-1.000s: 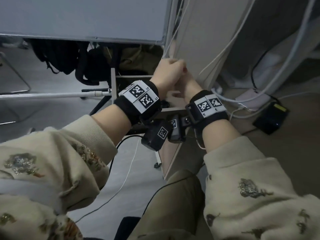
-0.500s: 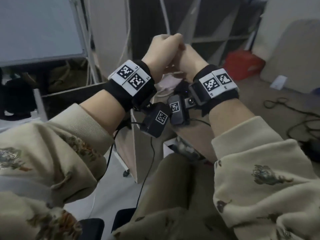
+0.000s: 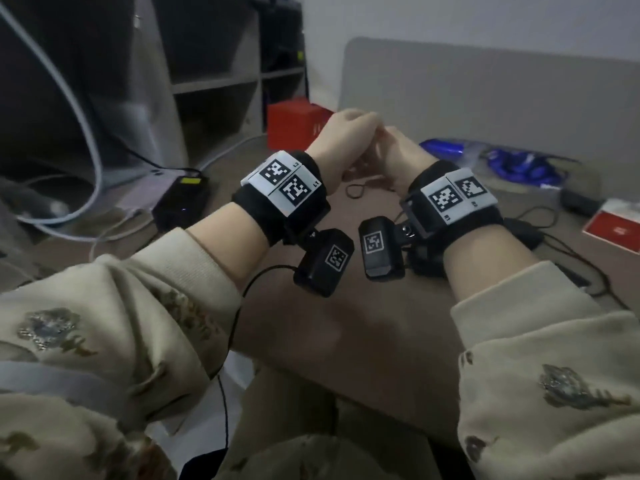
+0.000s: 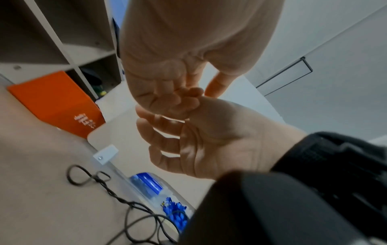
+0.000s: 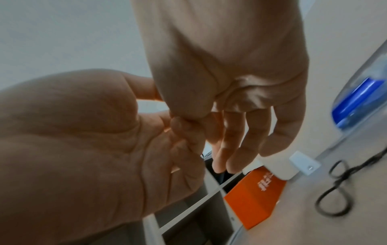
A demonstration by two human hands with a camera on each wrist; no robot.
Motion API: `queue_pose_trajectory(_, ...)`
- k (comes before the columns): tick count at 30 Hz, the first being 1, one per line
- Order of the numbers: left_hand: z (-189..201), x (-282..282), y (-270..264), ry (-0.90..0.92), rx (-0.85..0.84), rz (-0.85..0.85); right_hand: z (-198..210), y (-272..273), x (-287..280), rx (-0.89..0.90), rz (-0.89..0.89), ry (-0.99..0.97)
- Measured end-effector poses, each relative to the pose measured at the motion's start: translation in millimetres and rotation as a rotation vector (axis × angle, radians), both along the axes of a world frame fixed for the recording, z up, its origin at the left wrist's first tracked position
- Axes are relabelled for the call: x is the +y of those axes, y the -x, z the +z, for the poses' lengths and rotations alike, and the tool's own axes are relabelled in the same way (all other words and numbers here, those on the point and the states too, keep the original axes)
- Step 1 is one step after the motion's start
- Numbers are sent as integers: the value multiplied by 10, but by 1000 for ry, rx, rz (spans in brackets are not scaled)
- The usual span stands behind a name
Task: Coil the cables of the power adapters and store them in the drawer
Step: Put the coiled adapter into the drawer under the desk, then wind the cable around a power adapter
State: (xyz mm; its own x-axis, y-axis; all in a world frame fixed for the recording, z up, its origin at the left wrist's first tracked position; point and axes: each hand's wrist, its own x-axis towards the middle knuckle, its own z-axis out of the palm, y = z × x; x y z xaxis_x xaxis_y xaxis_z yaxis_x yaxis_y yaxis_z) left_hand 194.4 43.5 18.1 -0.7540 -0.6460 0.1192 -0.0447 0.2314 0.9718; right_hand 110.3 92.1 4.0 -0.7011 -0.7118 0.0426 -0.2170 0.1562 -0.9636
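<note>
Both hands hang together above the brown desk (image 3: 346, 323). My left hand (image 3: 349, 129) is curled into a fist with nothing in it, and its knuckles (image 4: 173, 97) touch the base of the right thumb. My right hand (image 3: 394, 147) holds nothing; its fingers (image 5: 240, 140) hang relaxed and fairly straight. Under the hands a thin black cable (image 3: 356, 192) lies in loops on the desk, also seen as cable loops (image 4: 87, 177) from the left wrist. A black power adapter (image 3: 526, 233) with its cable lies to the right. Another black adapter (image 3: 181, 202) sits at the left.
A red-orange box (image 3: 298, 124) stands at the desk's back by the shelf unit (image 3: 214, 81). A clear bag of blue parts (image 3: 512, 164) lies at the back right, and a red and white box (image 3: 616, 226) at the far right. Grey cables (image 3: 79, 109) hang on the left.
The view has swung right, from the shelf and floor to the desk top. The hands stayed raised together and have eased slightly apart.
</note>
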Motion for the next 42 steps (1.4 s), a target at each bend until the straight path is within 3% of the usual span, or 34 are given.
queue_pose_trajectory(3,-9,163,271,-30,-5,-77,-45,156,178,165,-93,-191)
queue_pose_trajectory(6,-113,297,472,-93,-27,-150,-132,333,390,172,-87,-286)
queue_pose_trajectory(12,-239,475,691,-107,-88,-179,-216,508,797,385,263,-848)
queue_pose_trajectory(17,-270,545,791,-103,-123,-223,-338,561,965,318,389,-1035)
queue_pose_trajectory(25,-377,523,849,-112,-99,-327,-404,576,1049,505,273,-992)
queue_pose_trajectory(27,-377,516,854,-115,-43,-361,-393,618,1119,524,187,-840)
queue_pose_trajectory(30,-374,489,879,-44,-19,-446,-342,650,1220,364,96,-455)
queue_pose_trajectory(32,-364,493,884,55,-32,-511,-295,655,1253,335,84,-334)
queue_pose_trajectory(39,-323,452,907,130,-19,-564,-99,672,1291,195,-74,-77)
queue_pose_trajectory(42,-321,392,975,194,-177,-511,-99,767,1245,25,-118,-57)
